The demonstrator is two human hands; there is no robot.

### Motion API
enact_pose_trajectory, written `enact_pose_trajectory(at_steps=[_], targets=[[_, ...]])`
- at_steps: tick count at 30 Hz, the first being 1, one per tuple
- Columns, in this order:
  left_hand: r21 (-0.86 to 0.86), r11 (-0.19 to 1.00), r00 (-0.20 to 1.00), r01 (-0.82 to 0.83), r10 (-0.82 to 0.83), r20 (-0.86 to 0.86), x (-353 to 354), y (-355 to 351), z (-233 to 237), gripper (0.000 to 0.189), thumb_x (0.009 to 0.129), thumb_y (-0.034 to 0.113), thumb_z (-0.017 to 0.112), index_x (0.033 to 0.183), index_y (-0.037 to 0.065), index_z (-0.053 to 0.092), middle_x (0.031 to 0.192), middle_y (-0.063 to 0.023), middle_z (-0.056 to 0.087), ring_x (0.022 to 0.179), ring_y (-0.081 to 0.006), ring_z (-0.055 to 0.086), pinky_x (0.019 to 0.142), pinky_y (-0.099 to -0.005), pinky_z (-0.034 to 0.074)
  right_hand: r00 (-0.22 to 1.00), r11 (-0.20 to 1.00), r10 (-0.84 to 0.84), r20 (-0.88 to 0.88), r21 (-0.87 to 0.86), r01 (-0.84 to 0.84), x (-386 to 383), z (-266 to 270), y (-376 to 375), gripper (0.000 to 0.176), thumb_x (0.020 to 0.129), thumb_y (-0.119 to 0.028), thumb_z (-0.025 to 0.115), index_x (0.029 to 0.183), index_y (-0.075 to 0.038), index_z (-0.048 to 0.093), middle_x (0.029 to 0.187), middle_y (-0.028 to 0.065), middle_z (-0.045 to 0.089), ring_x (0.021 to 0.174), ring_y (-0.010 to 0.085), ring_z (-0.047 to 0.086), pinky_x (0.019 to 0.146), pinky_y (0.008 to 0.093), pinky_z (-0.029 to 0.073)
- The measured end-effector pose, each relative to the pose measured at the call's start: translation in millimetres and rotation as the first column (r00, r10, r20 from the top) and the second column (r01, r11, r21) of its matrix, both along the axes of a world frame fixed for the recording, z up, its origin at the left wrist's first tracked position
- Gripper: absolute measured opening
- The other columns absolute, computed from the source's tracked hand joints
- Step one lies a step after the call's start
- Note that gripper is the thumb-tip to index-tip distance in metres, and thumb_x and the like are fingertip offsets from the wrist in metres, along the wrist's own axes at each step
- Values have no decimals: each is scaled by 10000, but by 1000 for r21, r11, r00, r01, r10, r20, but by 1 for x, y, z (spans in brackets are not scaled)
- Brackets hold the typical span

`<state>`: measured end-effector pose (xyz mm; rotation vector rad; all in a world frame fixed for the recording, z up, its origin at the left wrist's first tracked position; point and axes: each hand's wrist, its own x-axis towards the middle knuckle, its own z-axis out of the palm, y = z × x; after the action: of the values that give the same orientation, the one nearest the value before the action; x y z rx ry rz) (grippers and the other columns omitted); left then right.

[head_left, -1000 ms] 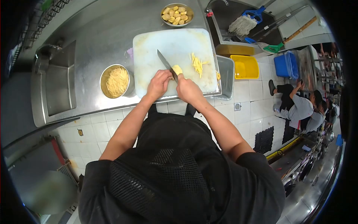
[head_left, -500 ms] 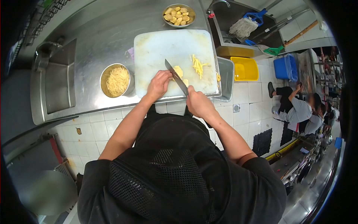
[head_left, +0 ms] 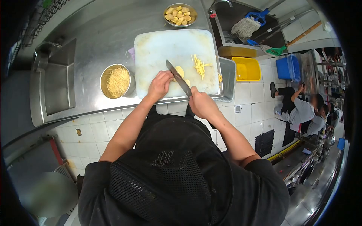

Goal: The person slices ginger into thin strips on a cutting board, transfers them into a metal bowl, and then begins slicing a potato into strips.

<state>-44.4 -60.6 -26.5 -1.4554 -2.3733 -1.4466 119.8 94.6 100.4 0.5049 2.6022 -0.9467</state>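
My right hand [head_left: 202, 102] is closed on the handle of a knife [head_left: 178, 78], whose dark blade slants up and left over the white cutting board [head_left: 162, 45]. Bent fingers of my left hand [head_left: 160, 83] press down beside the blade; what lies beneath them is mostly hidden. Pale yellow slices [head_left: 180, 71] show just right of the blade. Further right on the board is a small pile of thin yellow strips [head_left: 199, 67]. A metal container [head_left: 116, 81] full of pale shreds stands left of the board.
Behind the board is a metal bowl [head_left: 180, 16] of peeled yellow pieces. Sinks lie at the left [head_left: 60, 81] and back right, the latter with a mop [head_left: 245, 27]. A grey bin [head_left: 227, 79] and yellow tub [head_left: 247, 69] adjoin the counter. People sit at the far right.
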Motion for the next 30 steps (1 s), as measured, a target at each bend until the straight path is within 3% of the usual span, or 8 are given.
enact_pose_trajectory(at_steps=[14,22,30], targets=[[-3,1000,1000,-11,11,0,1,-1,-1,197,839,-57,653,1014,26,686,1076,-125,690,1048,-337,649,884,-416,548,1000,1000,11,24,-12,-11,2,-3,-1,191,966,-90,544,1037,68,463,761,370,643,760,558,646,713,622,491],[9,1000,1000,-21,21,9,1,1,3,161,846,-54,659,984,21,694,1050,-116,699,1025,-330,656,873,-409,551,995,999,-34,-96,27,37,-35,-55,-21,204,923,-61,519,1087,58,493,825,320,693,805,507,692,741,603,534],[27,998,998,-51,50,27,3,-2,5,149,845,-69,658,960,16,699,1026,-110,701,994,-318,662,846,-412,553,998,998,-51,-43,36,52,-44,-49,-21,237,908,-59,510,1116,54,501,832,318,696,814,499,696,754,598,542]])
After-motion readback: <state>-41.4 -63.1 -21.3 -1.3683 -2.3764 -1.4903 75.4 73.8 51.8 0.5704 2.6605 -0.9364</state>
